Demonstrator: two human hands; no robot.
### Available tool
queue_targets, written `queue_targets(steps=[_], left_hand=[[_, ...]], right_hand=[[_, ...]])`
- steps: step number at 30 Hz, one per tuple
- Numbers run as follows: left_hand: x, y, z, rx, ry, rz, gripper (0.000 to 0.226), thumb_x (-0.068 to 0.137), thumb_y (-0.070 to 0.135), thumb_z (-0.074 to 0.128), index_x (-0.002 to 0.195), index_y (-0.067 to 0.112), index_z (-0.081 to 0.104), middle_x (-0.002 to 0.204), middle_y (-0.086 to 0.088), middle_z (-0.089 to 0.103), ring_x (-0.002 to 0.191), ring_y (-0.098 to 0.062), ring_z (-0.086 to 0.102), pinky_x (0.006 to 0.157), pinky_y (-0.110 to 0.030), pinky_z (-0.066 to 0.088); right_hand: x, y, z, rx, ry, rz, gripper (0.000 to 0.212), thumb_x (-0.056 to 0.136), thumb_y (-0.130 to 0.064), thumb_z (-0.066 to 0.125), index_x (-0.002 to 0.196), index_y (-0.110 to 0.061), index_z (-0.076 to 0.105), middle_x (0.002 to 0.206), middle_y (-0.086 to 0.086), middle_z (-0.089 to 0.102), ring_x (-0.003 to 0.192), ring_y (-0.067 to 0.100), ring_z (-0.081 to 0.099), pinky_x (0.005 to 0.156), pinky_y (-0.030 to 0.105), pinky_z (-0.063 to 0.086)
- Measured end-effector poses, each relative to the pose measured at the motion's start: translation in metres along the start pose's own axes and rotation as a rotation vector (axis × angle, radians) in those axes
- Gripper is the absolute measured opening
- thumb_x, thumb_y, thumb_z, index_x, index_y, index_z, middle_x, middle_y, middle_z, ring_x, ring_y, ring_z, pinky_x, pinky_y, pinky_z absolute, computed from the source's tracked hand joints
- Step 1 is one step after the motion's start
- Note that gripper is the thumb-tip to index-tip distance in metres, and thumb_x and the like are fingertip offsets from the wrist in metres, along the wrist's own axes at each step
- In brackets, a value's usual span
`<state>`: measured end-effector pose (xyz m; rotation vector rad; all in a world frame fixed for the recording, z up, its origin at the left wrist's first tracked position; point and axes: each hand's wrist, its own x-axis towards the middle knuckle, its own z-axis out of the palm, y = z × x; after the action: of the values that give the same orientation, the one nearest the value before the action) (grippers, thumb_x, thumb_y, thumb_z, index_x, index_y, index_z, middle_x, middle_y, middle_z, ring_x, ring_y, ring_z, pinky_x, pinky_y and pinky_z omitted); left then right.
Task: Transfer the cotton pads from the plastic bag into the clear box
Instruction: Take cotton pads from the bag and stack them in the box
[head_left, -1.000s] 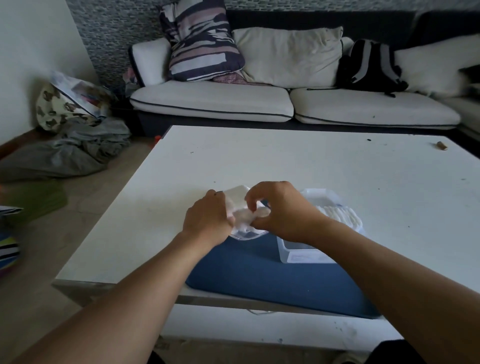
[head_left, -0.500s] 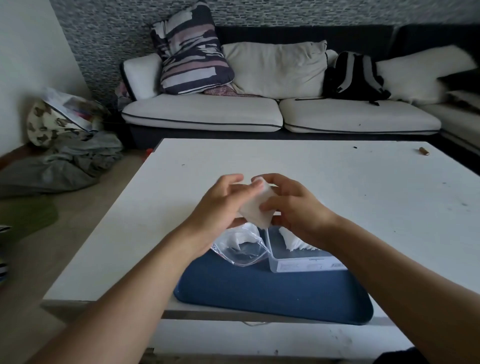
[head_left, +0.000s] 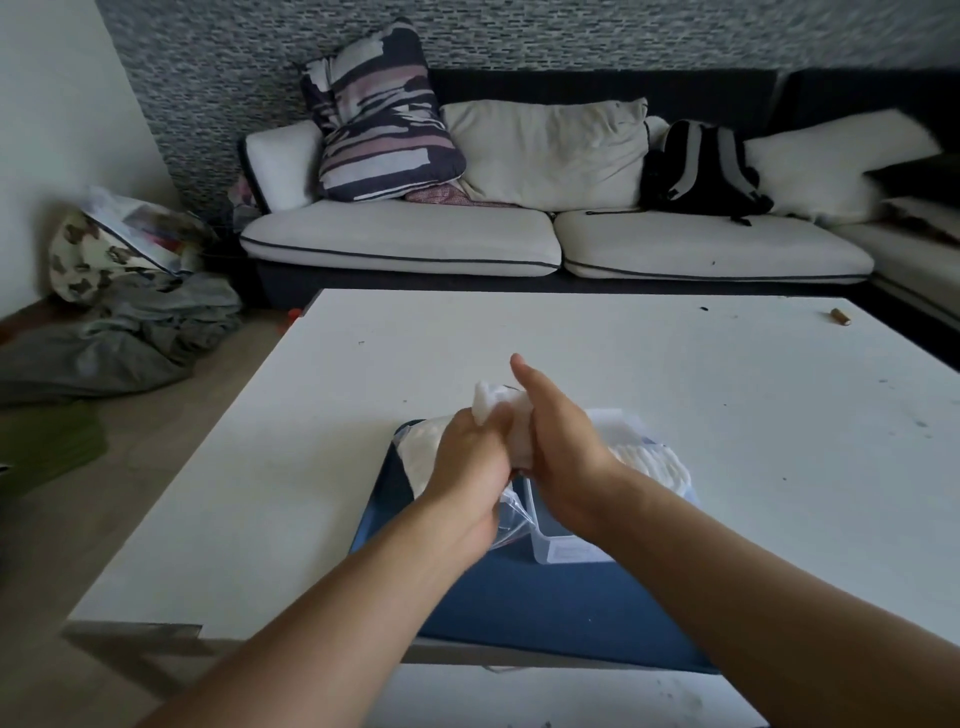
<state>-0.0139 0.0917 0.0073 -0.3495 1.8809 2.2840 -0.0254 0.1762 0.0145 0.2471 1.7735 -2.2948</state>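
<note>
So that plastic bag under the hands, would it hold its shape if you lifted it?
Probably not. The plastic bag looks thin and crumpled, so it would likely sag. It seems light, and its glossy film may be slippery. The left hand covers much of it.

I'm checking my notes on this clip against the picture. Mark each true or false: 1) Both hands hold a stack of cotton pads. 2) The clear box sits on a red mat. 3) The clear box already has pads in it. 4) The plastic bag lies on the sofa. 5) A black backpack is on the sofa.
1) True: the left hand and right hand hold the cotton pads between them.
2) False: the clear box sits on a blue mat.
3) True: white pads show at its right side.
4) False: the plastic bag is on the mat, under the left hand.
5) True: the backpack rests on the sofa.
</note>
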Motion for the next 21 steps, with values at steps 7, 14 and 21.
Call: queue_targets(steps=[7,14,21], left_hand=[[0.011,0.016,-0.015,0.042,0.133,0.100,0.039,0.075,0.018,0.079,0.111,0.011,0.066,0.102,-0.011,0.076,0.091,-0.025,0.074,0.081,-0.041,0.062],[0.000,0.025,-0.009,-0.116,0.130,0.103,0.038,0.063,0.021,0.056,0.100,0.016,0.065,0.107,-0.012,0.070,0.105,-0.035,0.066,0.093,-0.048,0.054],[-0.002,0.020,-0.007,-0.045,0.116,0.134,0.038,0.057,0.018,0.050,0.093,0.022,0.063,0.109,-0.017,0.068,0.101,-0.038,0.065,0.092,-0.054,0.053]], right_hand=[[-0.011,-0.010,-0.010,-0.308,0.025,-0.329,0.014,0.096,-0.008,0.058,0.100,-0.008,0.071,0.093,0.016,0.072,0.080,0.017,0.068,0.077,0.041,0.059],[-0.022,-0.012,0.000,-0.048,-0.099,-0.130,0.024,0.103,-0.026,0.051,0.104,-0.008,0.068,0.086,0.001,0.071,0.077,0.007,0.071,0.076,0.026,0.059],[-0.025,-0.016,-0.008,-0.138,-0.197,-0.084,0.018,0.100,-0.025,0.054,0.097,-0.020,0.071,0.081,-0.008,0.073,0.079,0.007,0.068,0.088,0.037,0.054]])
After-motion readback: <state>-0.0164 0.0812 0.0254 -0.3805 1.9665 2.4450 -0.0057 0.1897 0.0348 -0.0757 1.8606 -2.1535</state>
